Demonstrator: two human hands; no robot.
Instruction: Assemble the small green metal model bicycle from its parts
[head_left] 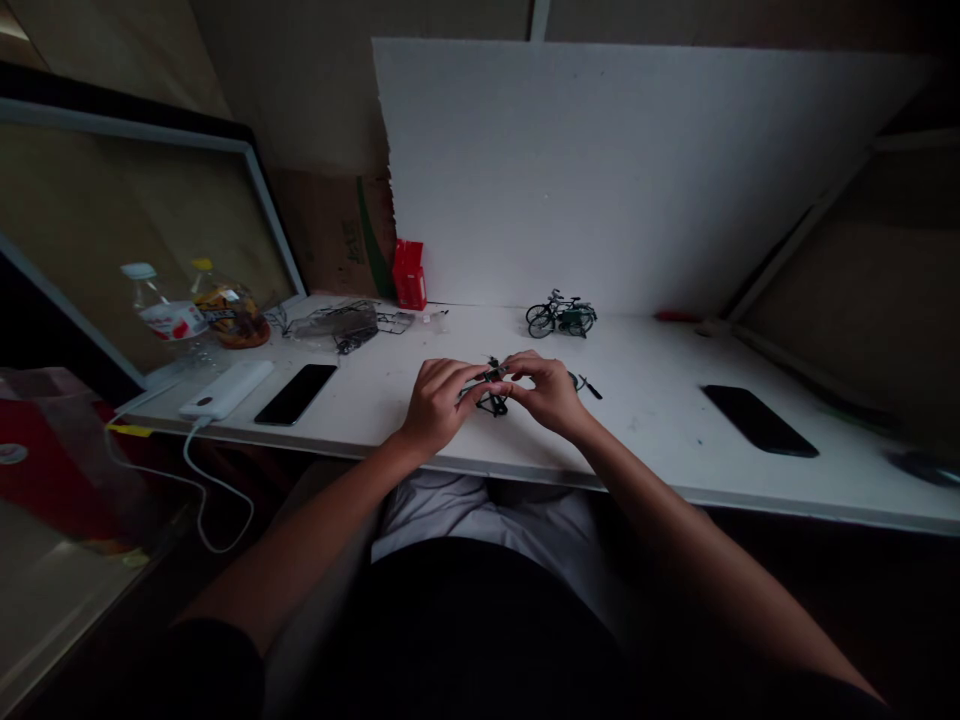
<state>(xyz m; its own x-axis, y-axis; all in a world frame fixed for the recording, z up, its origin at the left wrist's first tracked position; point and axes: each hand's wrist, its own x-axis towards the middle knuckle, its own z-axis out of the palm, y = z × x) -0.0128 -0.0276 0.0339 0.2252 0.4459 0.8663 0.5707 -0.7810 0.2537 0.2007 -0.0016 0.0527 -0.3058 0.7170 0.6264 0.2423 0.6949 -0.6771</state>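
Observation:
Close to the front edge of the white table [645,440], a small dark green model bicycle part [493,402] is pinched between my two hands. My left hand [442,400] grips it from the left with thumb and fingertips. From the right, the thumb and fingers of my right hand [546,390] close on the same part, and the fingertips nearly meet. Fingers hide much of it. Just right of my right hand lies a small screwdriver-like tool with a dark handle [592,388]. Farther back stand assembled miniature bicycles [561,316].
Left on the table are a black phone [297,394], a white power bank [229,390] with a cable, two bottles [229,310] and a plastic bag of thin parts [337,326]. A red box [409,274] stands by the white backboard [600,180]. Another dark phone-like slab [759,420] lies right.

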